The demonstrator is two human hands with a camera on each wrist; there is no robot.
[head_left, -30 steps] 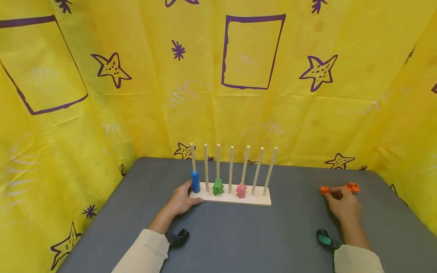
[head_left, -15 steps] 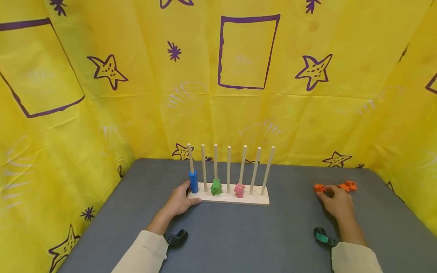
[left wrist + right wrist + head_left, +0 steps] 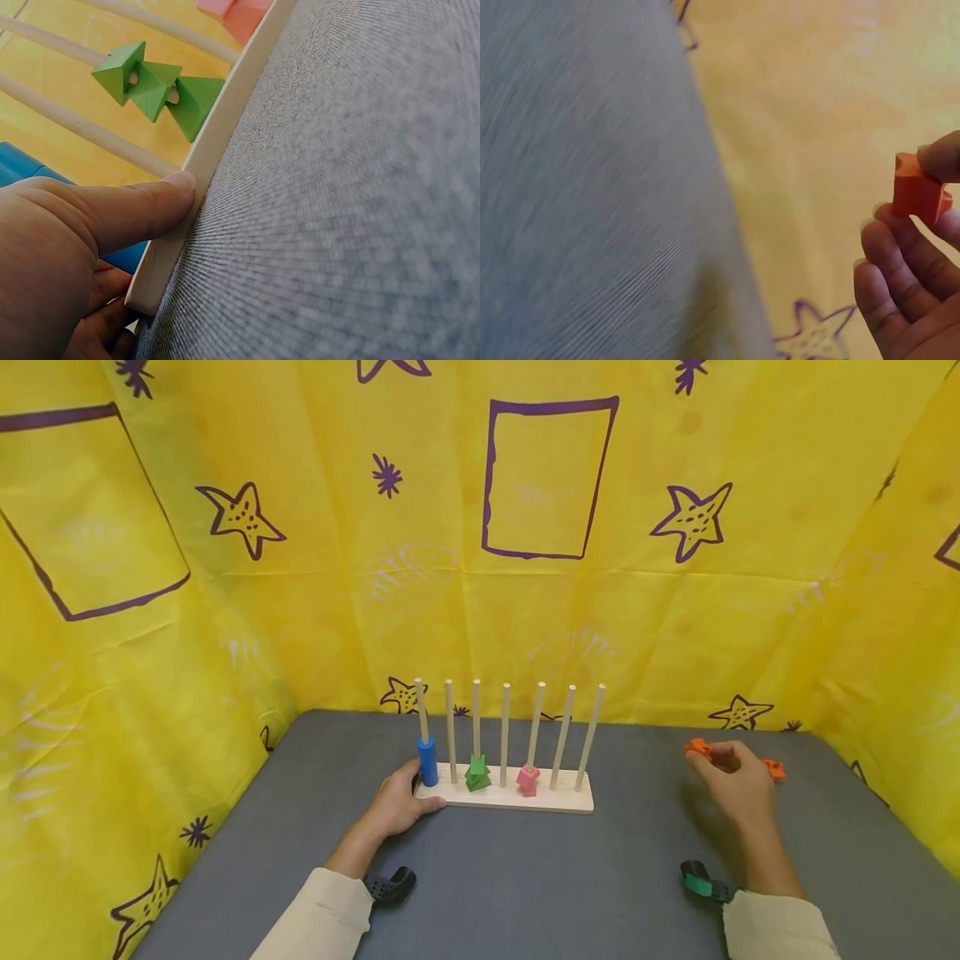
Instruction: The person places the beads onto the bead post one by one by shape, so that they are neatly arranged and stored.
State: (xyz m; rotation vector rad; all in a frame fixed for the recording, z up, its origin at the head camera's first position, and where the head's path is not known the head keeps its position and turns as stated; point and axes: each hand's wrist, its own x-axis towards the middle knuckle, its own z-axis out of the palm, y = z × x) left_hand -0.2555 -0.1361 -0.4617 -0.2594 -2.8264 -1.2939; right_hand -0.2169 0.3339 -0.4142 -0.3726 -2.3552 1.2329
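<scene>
My right hand (image 3: 742, 785) pinches an orange star-shaped block (image 3: 699, 747) between thumb and fingers, raised over the right part of the table. The right wrist view shows this orange block (image 3: 917, 191) notched, partly covered by the thumb. Around the left end of a pale wooden peg board (image 3: 573, 802) my left hand (image 3: 396, 803) keeps its grip, thumb (image 3: 142, 214) pressed on the front edge. Blue cylinders (image 3: 427, 764) sit on the leftmost peg, green triangular blocks (image 3: 477, 773) on the third, and pink blocks (image 3: 528, 781) on the fifth.
More orange pieces (image 3: 775, 768) lie on the table behind my right hand, partly hidden. Several bare upright pegs (image 3: 591, 735) rise from the board. A yellow patterned cloth (image 3: 547, 610) hangs along the back and sides of the grey table (image 3: 525, 885).
My right hand has lifted the orange block off the table and shifted slightly left, leaving the other orange pieces behind. My left hand stays on the board's end.
</scene>
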